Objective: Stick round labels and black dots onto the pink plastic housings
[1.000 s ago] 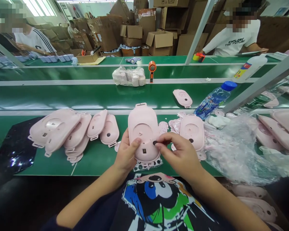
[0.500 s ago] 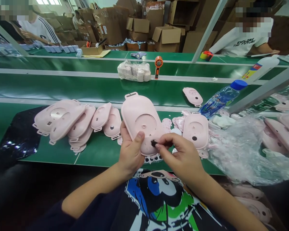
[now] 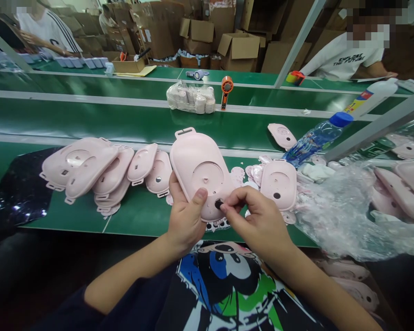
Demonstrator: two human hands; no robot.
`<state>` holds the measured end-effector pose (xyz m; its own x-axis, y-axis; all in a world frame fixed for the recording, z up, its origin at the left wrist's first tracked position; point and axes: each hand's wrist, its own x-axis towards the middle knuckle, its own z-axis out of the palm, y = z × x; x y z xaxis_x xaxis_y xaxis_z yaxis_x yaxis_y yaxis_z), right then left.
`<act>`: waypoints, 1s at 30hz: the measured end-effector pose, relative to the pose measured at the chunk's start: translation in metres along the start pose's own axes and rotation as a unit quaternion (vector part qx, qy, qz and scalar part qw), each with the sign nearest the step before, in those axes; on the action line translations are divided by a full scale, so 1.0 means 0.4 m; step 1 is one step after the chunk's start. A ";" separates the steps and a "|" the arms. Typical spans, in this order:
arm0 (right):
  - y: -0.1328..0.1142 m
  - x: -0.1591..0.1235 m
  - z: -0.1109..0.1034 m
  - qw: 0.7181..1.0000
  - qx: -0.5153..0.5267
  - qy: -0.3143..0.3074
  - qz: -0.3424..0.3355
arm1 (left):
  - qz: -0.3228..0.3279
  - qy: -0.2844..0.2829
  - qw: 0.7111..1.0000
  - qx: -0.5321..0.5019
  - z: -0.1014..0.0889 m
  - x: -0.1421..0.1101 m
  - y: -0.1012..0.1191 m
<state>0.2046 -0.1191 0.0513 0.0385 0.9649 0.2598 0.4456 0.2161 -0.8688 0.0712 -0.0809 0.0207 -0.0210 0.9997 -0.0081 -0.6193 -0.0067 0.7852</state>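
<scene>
My left hand [image 3: 189,216] grips a pink plastic cover [image 3: 200,156] by its lower left side, thumb on the face. The cover is tilted, with a slotted tab at its top and a round recess in its middle. My right hand [image 3: 255,216] pinches a small black round sticker [image 3: 218,203] at the cover's lower end, where it lies over the small opening. Just right of my right fingers rests another pink cover [image 3: 279,181] with a black dot on it. Under the held cover, a sheet of black dots [image 3: 218,225] shows in part.
Several pink covers [image 3: 79,161] lie stacked at the left, beside black plastic film [image 3: 24,184]. Right of me are crumpled clear plastic bags [image 3: 345,211] and a blue-capped bottle [image 3: 317,140]. An orange handheld fan [image 3: 227,92] stands farther back. People sit across the bench.
The black sticker has gone from tilted up to lying nearly flat over the cover's lower opening. My view has shifted slightly; both hands keep their hold.
</scene>
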 end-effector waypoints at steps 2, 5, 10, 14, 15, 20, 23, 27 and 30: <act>-0.003 0.000 -0.001 1.000 0.001 -0.006 0.011 | 0.002 -0.002 1.000 -0.009 -0.002 0.001 -0.003; -0.002 0.000 -0.002 1.000 0.008 -0.007 0.023 | -0.002 -0.003 1.000 -0.016 -0.005 0.002 -0.006; 0.001 0.000 -0.002 0.998 0.034 -0.012 0.047 | -0.005 0.000 1.000 -0.022 -0.005 0.004 -0.008; 0.002 0.005 -0.001 0.997 0.049 -0.013 0.058 | -0.012 0.010 1.000 -0.027 -0.005 0.006 -0.009; 0.002 0.006 -0.001 0.997 0.053 -0.013 0.060 | -0.015 0.014 0.999 -0.026 -0.005 0.007 -0.009; 0.001 0.015 -0.004 0.996 0.066 -0.016 0.057 | -0.020 0.010 1.000 -0.020 -0.001 0.013 -0.004; -0.001 0.020 -0.007 0.997 0.065 -0.013 0.048 | -0.017 -0.003 1.000 -0.026 0.003 0.019 -0.002; 0.000 0.026 -0.010 0.996 0.067 -0.008 0.053 | -0.018 0.003 1.000 -0.023 0.008 0.023 -0.001; 0.003 0.028 -0.008 0.996 0.073 -0.011 0.055 | -0.020 0.014 1.000 -0.018 0.010 0.023 -0.001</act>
<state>0.2085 -0.1084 0.0545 0.0598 0.9867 0.1514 0.3050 0.1263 -0.9440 0.0744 -0.0716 0.0228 -0.0171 0.9982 -0.0568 -0.6486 0.0321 0.7604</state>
